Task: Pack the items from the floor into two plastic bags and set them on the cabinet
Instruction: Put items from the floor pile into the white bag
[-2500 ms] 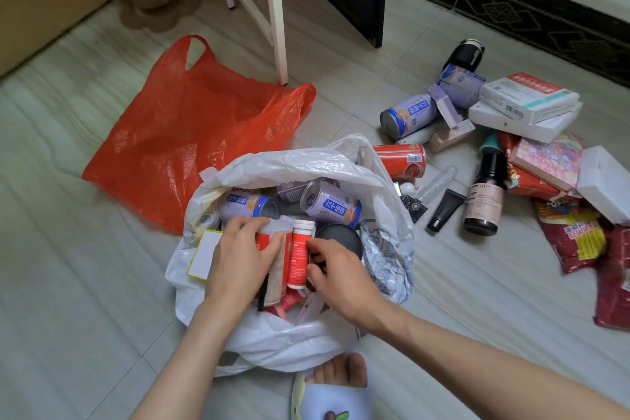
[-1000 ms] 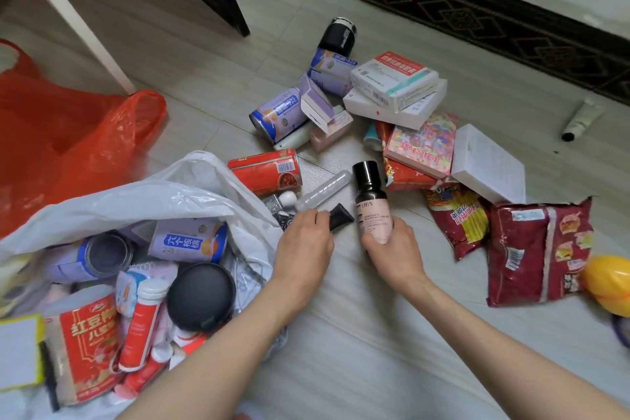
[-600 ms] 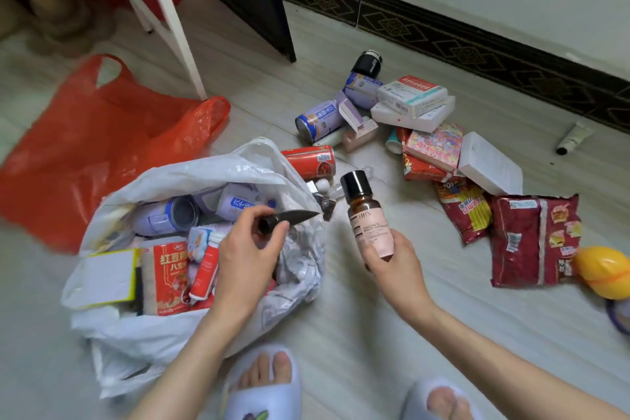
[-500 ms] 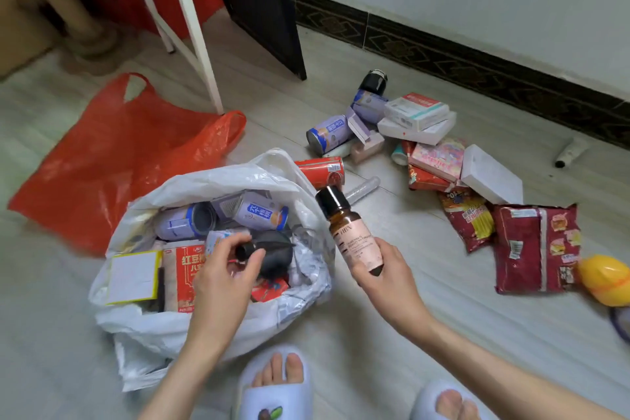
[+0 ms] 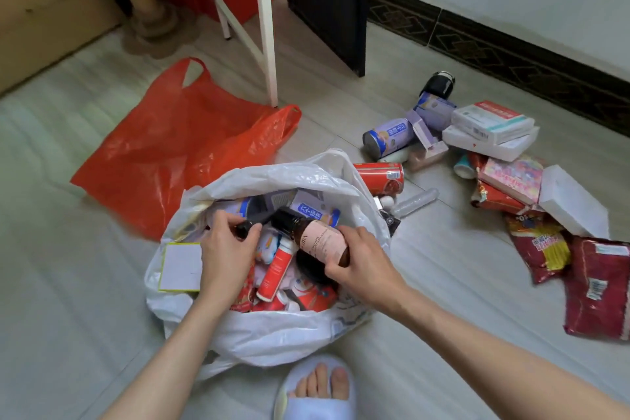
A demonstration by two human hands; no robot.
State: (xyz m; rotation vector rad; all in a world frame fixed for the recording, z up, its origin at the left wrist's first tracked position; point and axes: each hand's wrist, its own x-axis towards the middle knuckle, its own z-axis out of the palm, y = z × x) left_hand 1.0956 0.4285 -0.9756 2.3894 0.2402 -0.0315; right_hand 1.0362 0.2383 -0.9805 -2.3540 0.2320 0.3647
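From the head view, the white plastic bag (image 5: 272,327) sat on the tiled floor (image 5: 443,300) directly in front of the person, its mouth wide open and already crowded with cans, tubes and packets. Bare floor lay to the left of it and between it and the wall at the right. The red plastic bag (image 5: 170,153) lay flat just behind it to the left, touching the foot of a white frame leg (image 5: 267,44). A dark cabinet panel (image 5: 327,0) stood farther back. A slippered foot (image 5: 317,389) rested on the floor just below the white bag's near edge.

The left hand (image 5: 226,252) was over the bag's mouth, fingers curled around a small black tube (image 5: 249,227). The right hand (image 5: 361,266) gripped a brown bottle (image 5: 317,239) by its base, the bottle tilted with its dark cap pointing left, over the open bag and almost touching the tube.

To the right of the bag, unpacked things were heaped on the floor: a red can (image 5: 381,176) touching the bag's edge, a purple can (image 5: 388,138), stacked white boxes (image 5: 491,133), and red snack packets (image 5: 596,286) nearest the right edge.
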